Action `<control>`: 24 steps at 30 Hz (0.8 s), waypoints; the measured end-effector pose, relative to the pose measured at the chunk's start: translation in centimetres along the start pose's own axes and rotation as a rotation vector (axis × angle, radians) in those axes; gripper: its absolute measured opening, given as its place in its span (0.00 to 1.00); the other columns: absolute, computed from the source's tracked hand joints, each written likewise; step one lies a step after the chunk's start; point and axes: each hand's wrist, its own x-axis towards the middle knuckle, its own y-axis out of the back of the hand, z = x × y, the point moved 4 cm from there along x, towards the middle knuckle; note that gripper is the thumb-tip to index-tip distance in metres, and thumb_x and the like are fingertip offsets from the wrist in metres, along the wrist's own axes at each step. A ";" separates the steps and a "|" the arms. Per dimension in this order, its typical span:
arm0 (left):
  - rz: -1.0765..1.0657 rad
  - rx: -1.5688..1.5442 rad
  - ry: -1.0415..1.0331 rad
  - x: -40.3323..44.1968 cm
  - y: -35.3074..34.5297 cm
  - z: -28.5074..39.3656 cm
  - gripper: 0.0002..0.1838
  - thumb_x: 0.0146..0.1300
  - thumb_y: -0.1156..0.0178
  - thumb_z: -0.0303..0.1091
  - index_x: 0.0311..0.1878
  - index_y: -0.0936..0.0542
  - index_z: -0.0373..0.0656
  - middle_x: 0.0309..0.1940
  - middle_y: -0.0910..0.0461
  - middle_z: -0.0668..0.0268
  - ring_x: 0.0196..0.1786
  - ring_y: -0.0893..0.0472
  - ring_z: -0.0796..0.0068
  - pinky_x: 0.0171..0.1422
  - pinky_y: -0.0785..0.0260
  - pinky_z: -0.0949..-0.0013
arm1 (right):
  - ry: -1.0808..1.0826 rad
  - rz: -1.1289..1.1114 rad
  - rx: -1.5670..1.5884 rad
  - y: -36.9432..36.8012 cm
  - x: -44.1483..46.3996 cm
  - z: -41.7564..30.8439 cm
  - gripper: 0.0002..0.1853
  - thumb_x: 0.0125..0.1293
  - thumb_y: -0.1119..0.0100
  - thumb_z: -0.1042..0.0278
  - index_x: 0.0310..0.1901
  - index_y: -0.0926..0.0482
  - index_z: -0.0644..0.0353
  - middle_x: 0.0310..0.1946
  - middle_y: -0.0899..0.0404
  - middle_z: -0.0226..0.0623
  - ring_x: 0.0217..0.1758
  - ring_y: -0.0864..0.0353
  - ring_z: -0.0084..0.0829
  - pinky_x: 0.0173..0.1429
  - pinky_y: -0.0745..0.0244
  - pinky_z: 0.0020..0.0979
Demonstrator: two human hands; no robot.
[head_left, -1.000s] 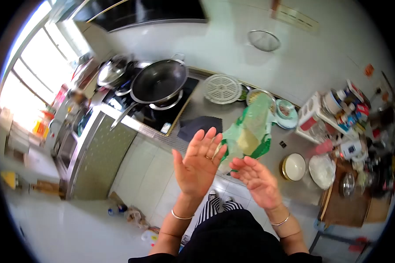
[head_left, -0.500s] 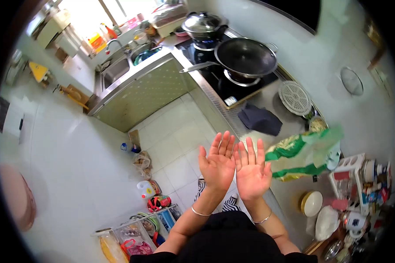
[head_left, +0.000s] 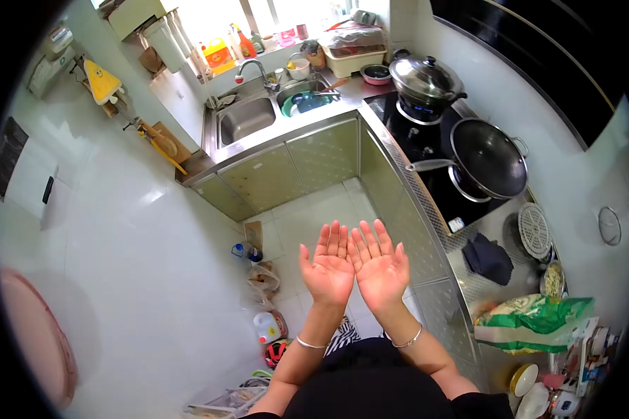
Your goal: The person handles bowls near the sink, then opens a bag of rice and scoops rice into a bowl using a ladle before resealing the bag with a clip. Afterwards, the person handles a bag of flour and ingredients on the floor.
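The left hand (head_left: 328, 276) and right hand (head_left: 383, 277) hold nothing — palms up, inner edges touching, fingers straight and slightly apart. Off to the right, the green bag (head_left: 538, 322) rests on the table (head_left: 497, 222), near a dark cloth (head_left: 488, 258). Beyond, a wok (head_left: 489, 157) sits on the stove (head_left: 433, 192) — handle outward, probably for easy reach. Farther off is the sink (head_left: 247, 120).

Head view: we hold left hand (head_left: 328, 269) and right hand (head_left: 382, 271) palms up, side by side, empty. Wok (head_left: 489, 159) and lidded pot (head_left: 427, 80) on stove (head_left: 418, 146); green bag (head_left: 531, 323) on worktop (head_left: 500, 359).
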 end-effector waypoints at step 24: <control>0.153 -0.070 -0.049 50.7 -4.6 11.8 0.28 0.66 0.54 0.53 0.55 0.31 0.35 0.58 0.29 0.55 0.62 0.31 0.59 0.67 0.40 0.57 | -0.088 0.151 -0.220 1.1 52.6 10.8 0.26 0.70 0.60 0.52 0.62 0.35 0.62 0.61 0.33 0.41 0.65 0.34 0.34 0.68 0.40 0.37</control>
